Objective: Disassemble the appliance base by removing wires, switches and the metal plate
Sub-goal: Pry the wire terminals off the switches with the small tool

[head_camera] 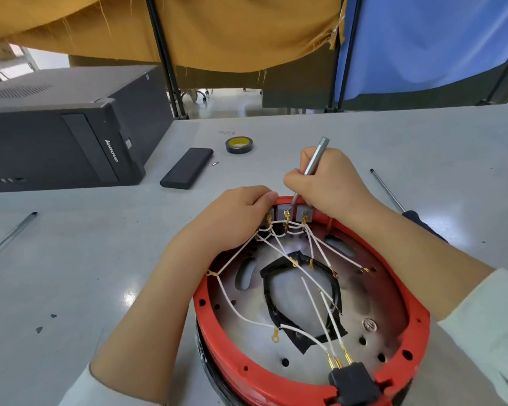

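The red appliance base (217, 341) lies upside down on the table in front of me, with the metal plate (373, 294) inside it. White wires (241, 312) with brass terminals cross the plate and run to the switches (286, 215) on the far rim. A black plug block (352, 380) sits at the near rim. My left hand (235, 218) grips the far rim and the leftmost switch. In my right hand (329, 183) is a thin silver tool (313, 162), its tip on the middle switch terminal.
A black computer case (56, 136) stands at the back left. A black flat box (186, 168), a small bit (214, 163) and a roll of black tape (239, 145) lie beyond the base. One screwdriver (393, 197) lies to the right, a metal rod (9, 235) to the left.
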### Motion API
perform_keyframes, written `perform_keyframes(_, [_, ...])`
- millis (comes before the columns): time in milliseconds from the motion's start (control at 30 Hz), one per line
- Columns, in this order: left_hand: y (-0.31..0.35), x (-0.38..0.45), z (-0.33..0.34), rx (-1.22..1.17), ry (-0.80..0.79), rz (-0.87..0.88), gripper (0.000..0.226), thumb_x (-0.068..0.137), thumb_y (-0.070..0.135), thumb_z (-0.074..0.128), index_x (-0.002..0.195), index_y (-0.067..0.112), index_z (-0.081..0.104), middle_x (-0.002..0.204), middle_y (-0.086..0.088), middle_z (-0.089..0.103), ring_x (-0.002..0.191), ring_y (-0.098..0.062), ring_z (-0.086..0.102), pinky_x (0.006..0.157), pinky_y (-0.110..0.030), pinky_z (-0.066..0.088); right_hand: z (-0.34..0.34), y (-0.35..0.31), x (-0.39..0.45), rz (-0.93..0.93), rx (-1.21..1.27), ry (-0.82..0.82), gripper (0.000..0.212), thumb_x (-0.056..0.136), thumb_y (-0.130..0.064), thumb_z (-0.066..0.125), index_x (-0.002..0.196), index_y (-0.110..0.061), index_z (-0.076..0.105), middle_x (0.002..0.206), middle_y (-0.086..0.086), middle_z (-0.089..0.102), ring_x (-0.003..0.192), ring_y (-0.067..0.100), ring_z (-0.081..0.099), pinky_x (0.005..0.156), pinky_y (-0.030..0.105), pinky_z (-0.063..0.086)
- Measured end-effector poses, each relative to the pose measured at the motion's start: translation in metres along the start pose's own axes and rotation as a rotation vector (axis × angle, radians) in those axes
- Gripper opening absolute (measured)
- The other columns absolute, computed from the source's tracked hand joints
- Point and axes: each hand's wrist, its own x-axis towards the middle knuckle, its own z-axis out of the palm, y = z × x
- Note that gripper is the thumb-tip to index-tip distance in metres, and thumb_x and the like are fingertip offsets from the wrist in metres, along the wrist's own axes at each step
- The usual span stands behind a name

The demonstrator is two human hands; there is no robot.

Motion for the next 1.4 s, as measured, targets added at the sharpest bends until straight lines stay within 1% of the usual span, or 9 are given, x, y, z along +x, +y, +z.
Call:
perform_keyframes(100, [-0.001, 0.0, 0.0, 0.007, -0.003, 0.003, 0.037, 0.1, 0.039, 0.033, 0.092, 0.015, 0.061, 0.08, 0.002, 0.061, 0.077, -0.01, 0.053, 0.07, -0.019, 0.04, 0.0, 0.001, 0.001, -0.005, -0.007, -0.013, 0.033, 0.076, -0.009, 0.058, 0.054, -0.016, 0.035, 0.046, -0.002, 0.034, 0.048, 0.018, 0.047, 0.039, 0.014, 0.03])
perform_keyframes(433, [-0.001, 0.0, 0.0, 0.009, -0.025, 0.006, 0.032, 0.1, 0.04, 0.032, 0.092, 0.025, 0.06, 0.076, 0.008, 0.057, 0.074, -0.005, 0.051, 0.067, -0.02, 0.039, 0.008, 0.001, 0.012, 0.084, -0.067, -0.065, 0.039, 0.077, -0.018, 0.061, 0.05, -0.015, 0.034, 0.045, -0.003, 0.032, 0.032, 0.005, 0.035, 0.034, 0.012, 0.025])
perform_keyframes(533, [0.0, -0.001, 0.0, 0.012, -0.02, 0.0, 0.034, 0.1, 0.039, 0.032, 0.086, 0.022, 0.057, 0.071, 0.007, 0.054, 0.07, -0.005, 0.049, 0.065, -0.023, 0.039, 0.012, -0.001, 0.013, 0.101, -0.176, -0.063, 0.037, 0.078, -0.024, 0.062, 0.052, -0.018, 0.037, 0.05, -0.003, 0.035, 0.039, 0.008, 0.037, 0.042, 0.02, 0.029])
perform_keyframes(633, [0.0, -0.001, 0.0, 0.011, -0.013, -0.003, 0.037, 0.1, 0.039, 0.031, 0.099, 0.016, 0.06, 0.079, 0.002, 0.058, 0.077, -0.01, 0.053, 0.072, -0.025, 0.041, 0.014, -0.003, 0.012, 0.098, -0.212, -0.064, 0.036, 0.078, -0.023, 0.062, 0.052, -0.019, 0.037, 0.05, -0.004, 0.035, 0.043, 0.01, 0.036, 0.045, 0.024, 0.028])
perform_keyframes(800, [0.001, -0.002, 0.0, 0.007, -0.033, -0.017, 0.038, 0.1, 0.04, 0.031, 0.104, 0.017, 0.061, 0.087, 0.0, 0.062, 0.083, -0.013, 0.055, 0.076, -0.028, 0.043, 0.013, -0.003, 0.013, 0.137, -0.168, -0.09, 0.034, 0.075, -0.021, 0.062, 0.051, -0.017, 0.037, 0.05, -0.003, 0.034, 0.046, 0.015, 0.036, 0.049, 0.028, 0.031])
perform_keyframes(933, [0.001, -0.003, 0.0, -0.013, -0.031, -0.012, 0.033, 0.1, 0.038, 0.032, 0.09, 0.023, 0.059, 0.079, 0.004, 0.059, 0.078, -0.013, 0.054, 0.071, -0.023, 0.041, 0.01, 0.0, 0.006, 0.094, -0.03, 0.022, 0.037, 0.075, -0.017, 0.059, 0.049, -0.017, 0.032, 0.041, -0.007, 0.032, 0.042, 0.012, 0.036, 0.045, 0.023, 0.032])
perform_keyframes(1000, [0.001, -0.002, 0.0, -0.014, -0.031, -0.006, 0.033, 0.1, 0.038, 0.032, 0.093, 0.022, 0.061, 0.082, 0.004, 0.061, 0.081, -0.012, 0.054, 0.072, -0.022, 0.041, 0.007, 0.0, 0.004, 0.047, 0.048, 0.075, 0.034, 0.077, -0.015, 0.059, 0.052, -0.014, 0.036, 0.043, -0.005, 0.038, 0.041, 0.011, 0.037, 0.043, 0.022, 0.034])
perform_keyframes(1100, [0.001, -0.003, -0.001, -0.016, -0.029, -0.005, 0.034, 0.1, 0.038, 0.032, 0.099, 0.021, 0.061, 0.085, 0.003, 0.061, 0.083, -0.013, 0.055, 0.074, -0.023, 0.041, 0.007, -0.005, 0.003, -0.013, 0.077, 0.029, 0.028, 0.082, -0.021, 0.064, 0.062, -0.014, 0.045, 0.053, 0.004, 0.049, 0.041, 0.007, 0.045, 0.047, 0.02, 0.041])
perform_keyframes(1400, [-0.001, -0.002, 0.0, -0.006, -0.028, 0.003, 0.033, 0.1, 0.039, 0.031, 0.104, 0.026, 0.061, 0.082, 0.008, 0.059, 0.079, -0.005, 0.052, 0.067, -0.018, 0.039, 0.009, -0.005, 0.003, -0.018, 0.007, -0.015, 0.033, 0.08, -0.01, 0.057, 0.057, -0.015, 0.034, 0.05, -0.001, 0.034, 0.044, 0.015, 0.038, 0.048, 0.024, 0.036])
